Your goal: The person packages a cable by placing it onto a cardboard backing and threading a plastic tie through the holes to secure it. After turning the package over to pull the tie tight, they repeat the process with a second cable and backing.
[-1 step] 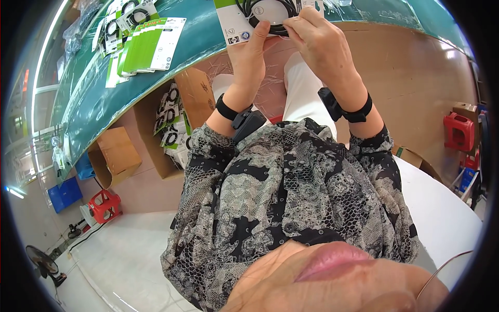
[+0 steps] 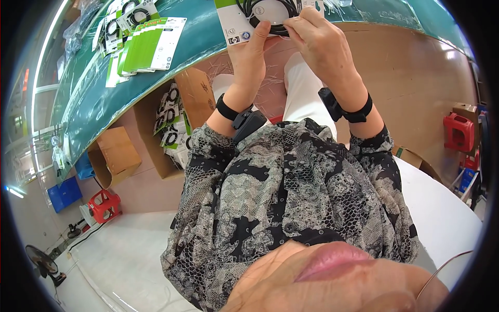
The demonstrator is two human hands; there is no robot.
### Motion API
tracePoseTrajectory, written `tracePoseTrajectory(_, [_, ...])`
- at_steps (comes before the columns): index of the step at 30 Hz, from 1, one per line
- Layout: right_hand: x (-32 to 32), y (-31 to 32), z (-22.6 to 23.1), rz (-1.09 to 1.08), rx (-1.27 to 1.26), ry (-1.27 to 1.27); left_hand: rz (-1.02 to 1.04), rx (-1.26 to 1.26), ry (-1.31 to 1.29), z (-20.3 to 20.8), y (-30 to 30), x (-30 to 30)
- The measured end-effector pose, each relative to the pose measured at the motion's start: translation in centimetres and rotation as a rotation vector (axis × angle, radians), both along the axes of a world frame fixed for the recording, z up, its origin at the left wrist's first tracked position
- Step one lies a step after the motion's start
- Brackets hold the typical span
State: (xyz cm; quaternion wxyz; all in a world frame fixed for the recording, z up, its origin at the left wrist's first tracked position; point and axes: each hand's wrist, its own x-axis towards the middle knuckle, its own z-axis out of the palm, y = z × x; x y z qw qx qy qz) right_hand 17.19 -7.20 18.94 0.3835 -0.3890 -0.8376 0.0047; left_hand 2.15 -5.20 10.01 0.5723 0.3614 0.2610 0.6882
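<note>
A white and green packaging card [image 2: 229, 26] with a coiled black cable [image 2: 254, 21] on it is held over the table's near edge. My left hand [image 2: 248, 61] grips the card from below, its thumb lying on the front near the coil. Against the coil's right side, my right hand [image 2: 323, 46] is closed in a pinch on the cable. What lies right between those fingertips is mostly hidden. On the green table to the left is a fanned stack of green and white cards [image 2: 150, 47], and beyond it several carded black cables [image 2: 136, 16].
Below the green table [image 2: 208, 49] a cardboard box [image 2: 156, 151] holds several carded cables. A smaller carton [image 2: 118, 150], a blue bin [image 2: 65, 195] and a red stool [image 2: 105, 206] stand to the left. Another red stool [image 2: 459, 131] is at the right, a fan [image 2: 42, 260] at lower left.
</note>
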Motion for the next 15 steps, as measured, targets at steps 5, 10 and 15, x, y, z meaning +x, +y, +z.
tracePoseTrajectory(5, [-0.8,0.9,-2.4,-0.086,0.107,0.004,0.023,-0.005,0.012,0.1,-0.1,0.1])
tracePoseTrajectory(10, [-0.9,0.7,-2.4,-0.091,0.071,-0.039,0.025,-0.003,-0.002,0.4,-0.4,0.1])
tracePoseTrajectory(15, [-0.3,1.4,-3.4,-0.095,0.068,-0.08,0.028,-0.006,0.006,0.3,-0.2,0.1])
